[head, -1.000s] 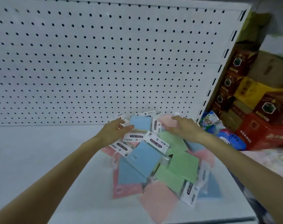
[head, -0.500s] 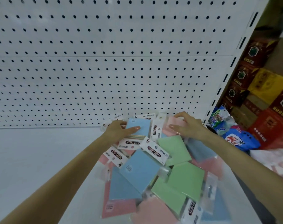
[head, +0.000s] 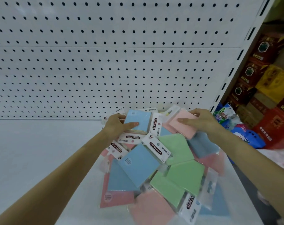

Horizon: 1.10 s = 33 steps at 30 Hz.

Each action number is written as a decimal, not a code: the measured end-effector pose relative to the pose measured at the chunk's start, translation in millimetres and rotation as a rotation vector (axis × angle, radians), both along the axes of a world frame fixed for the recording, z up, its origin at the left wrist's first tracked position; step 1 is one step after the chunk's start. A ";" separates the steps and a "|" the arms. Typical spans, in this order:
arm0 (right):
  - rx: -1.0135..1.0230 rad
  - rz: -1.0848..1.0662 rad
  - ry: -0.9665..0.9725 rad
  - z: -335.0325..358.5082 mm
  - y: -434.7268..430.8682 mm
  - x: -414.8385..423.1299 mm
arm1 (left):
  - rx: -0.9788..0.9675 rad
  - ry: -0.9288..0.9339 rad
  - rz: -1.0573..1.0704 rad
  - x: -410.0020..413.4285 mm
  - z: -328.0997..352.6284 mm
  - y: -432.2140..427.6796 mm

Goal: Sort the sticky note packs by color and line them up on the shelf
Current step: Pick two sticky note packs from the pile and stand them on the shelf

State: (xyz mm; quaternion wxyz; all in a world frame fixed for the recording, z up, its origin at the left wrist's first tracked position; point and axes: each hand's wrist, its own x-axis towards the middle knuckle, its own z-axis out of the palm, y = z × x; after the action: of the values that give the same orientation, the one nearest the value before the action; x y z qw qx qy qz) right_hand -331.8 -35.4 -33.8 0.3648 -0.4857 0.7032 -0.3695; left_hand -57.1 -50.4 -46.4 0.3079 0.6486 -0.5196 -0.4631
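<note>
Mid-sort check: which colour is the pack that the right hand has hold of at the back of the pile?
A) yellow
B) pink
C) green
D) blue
B: the right hand grips a pink pack, with its thumb lying across the pack's face. The left hand holds a blue pack.

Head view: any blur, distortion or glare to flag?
Head view: fisheye bends the pegboard; light soft and even, no hard shadows; the blue pack in the left hand and pink pack in the right hand look sharp, the packs at the bottom edge are smeared.
</note>
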 end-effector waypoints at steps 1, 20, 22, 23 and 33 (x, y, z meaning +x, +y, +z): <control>0.011 -0.008 -0.080 0.5 2.2 -2.4 | 0.000 0.021 0.020 0.1 1.0 0.4; 0.027 0.215 -0.608 42.7 7.9 90.0 | -0.050 0.688 0.289 112.7 30.3 43.4; 0.036 0.240 -0.660 44.8 5.5 133.3 | -0.095 0.752 0.298 143.8 37.3 58.7; 0.041 0.251 -0.703 45.7 5.3 156.7 | -0.120 0.772 0.322 161.5 40.9 67.1; 0.101 0.396 -0.890 36.1 38.6 439.0 | -0.218 0.628 0.661 432.3 48.8 159.5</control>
State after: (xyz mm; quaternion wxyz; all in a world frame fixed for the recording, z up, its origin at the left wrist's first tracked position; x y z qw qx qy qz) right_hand 107.2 3.2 2.3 0.7162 -0.3867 0.3903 -0.4304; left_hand 375.3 109.1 2.4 0.6478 0.5714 -0.2125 -0.4568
